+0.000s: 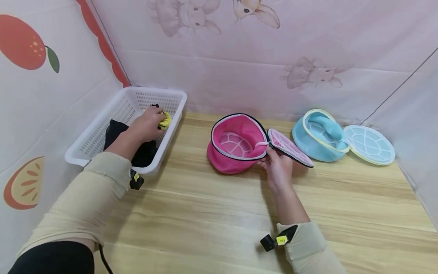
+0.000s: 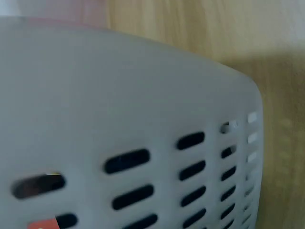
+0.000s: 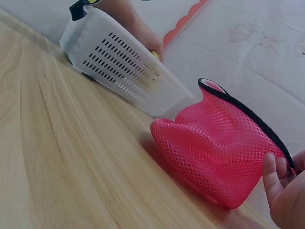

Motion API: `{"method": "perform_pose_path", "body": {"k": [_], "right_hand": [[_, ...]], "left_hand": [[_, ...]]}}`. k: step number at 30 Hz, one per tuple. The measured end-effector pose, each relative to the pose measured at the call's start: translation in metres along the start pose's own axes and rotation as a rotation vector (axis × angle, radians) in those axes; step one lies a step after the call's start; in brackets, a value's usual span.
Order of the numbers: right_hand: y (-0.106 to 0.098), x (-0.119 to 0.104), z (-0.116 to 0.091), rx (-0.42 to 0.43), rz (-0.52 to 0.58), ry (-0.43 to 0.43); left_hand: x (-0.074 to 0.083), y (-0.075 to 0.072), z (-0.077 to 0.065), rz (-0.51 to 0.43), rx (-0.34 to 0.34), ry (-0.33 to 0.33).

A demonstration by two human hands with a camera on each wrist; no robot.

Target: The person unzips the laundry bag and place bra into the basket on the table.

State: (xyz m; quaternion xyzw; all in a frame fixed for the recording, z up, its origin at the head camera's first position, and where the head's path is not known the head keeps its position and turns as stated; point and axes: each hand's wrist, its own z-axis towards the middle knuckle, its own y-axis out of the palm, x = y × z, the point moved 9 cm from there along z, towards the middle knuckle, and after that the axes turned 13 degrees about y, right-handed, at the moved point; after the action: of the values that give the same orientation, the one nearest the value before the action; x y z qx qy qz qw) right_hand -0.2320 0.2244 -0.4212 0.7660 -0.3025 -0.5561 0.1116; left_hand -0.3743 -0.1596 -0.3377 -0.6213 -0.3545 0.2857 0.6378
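Observation:
Inside a white perforated plastic basket [image 1: 166,142], my left hand [image 1: 147,125] grips a small yellow and black cloth-like item [image 1: 165,121]; its exact kind is unclear. Black cloth [image 1: 145,155] lies beneath and beside that wrist. At the middle stands a pink mesh laundry bag [image 1: 224,163], its round mouth unzipped and its lid [image 1: 289,146] folded out to the right. My right hand [image 1: 280,169] pinches the bag's zipper edge near the lid hinge. The right wrist view shows thumb and fingers on the pink mesh [image 3: 214,143]. Only the basket's wall [image 2: 95,95] fills the left wrist view, hiding the left hand.
A light blue mesh bag [image 1: 308,142] with its lid [image 1: 369,144] laid open stands at the right rear. Printed fabric walls rise behind and at both sides. Bare wooden tabletop [image 1: 191,213] lies in front of the bags.

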Motion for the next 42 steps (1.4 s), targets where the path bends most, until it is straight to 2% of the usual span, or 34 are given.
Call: {"method": "perform_pose_path", "body": {"k": [6, 18, 23, 27, 36, 42], "right_hand": [[0.0, 0.0, 0.001, 0.008, 0.005, -0.005], [0.0, 0.002, 0.004, 0.015, -0.006, 0.011], [0.001, 0.008, 0.007, 0.016, -0.031, 0.041], [0.004, 0.015, 0.013, -0.007, -0.018, 0.074], [0.009, 0.028, 0.03, -0.025, 0.031, 0.159], [0.011, 0.029, 0.042, -0.025, 0.045, 0.182]], "left_hand": [[0.003, 0.011, 0.001, 0.015, -0.08, 0.01], [0.003, 0.024, -0.001, -0.026, -0.16, -0.043], [0.006, 0.021, -0.004, -0.026, -0.156, -0.059], [0.012, 0.014, -0.005, -0.03, -0.13, -0.072], [0.034, -0.006, -0.006, -0.121, -0.124, -0.119], [0.056, -0.02, -0.004, -0.233, -0.008, -0.126]]}}
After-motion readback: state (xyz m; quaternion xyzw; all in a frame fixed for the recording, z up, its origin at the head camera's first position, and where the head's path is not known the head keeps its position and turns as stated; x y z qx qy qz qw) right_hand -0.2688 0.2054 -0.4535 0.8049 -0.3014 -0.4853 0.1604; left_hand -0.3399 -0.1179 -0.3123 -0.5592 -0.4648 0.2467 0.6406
